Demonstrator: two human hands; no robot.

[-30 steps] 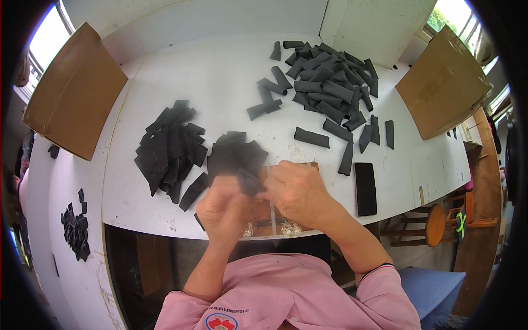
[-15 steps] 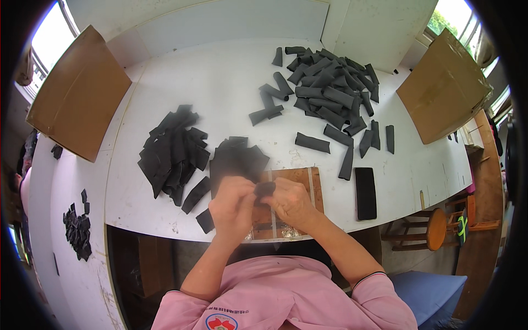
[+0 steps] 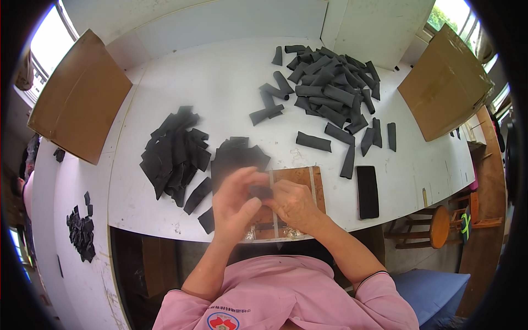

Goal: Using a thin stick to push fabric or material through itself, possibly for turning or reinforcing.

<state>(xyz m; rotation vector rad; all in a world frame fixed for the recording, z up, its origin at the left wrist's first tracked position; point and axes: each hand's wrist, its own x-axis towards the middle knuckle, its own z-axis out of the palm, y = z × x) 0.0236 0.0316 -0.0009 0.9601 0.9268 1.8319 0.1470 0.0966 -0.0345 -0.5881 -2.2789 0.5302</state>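
My right hand [image 3: 297, 204] pinches a small dark grey foam-like piece [image 3: 260, 192], which looks curled, by its right end. Around that piece's left side my left hand [image 3: 234, 201] is open, thumb and fingers apart; whether it touches the piece I cannot tell. Both hands hover over a brown board [image 3: 301, 177] with pale strips at the table's front edge. Just beyond my left hand lies a heap of flat dark pieces [image 3: 237, 154], blurred in part. A larger heap of flat pieces [image 3: 176, 151] spreads to its left.
Rolled dark tubes [image 3: 333, 91] are piled at the back right, several strewn nearer. A black phone [image 3: 367, 192] lies right of the board. Cardboard boxes stand at left [image 3: 82, 99] and right [image 3: 446, 82]. Small dark scraps [image 3: 81, 234] rest on the left-hand surface. A wooden stool [image 3: 437, 226] stands at right.
My left hand has gone from a pinch on the dark piece to spread fingers. My right hand keeps its hold, in nearly the same place.
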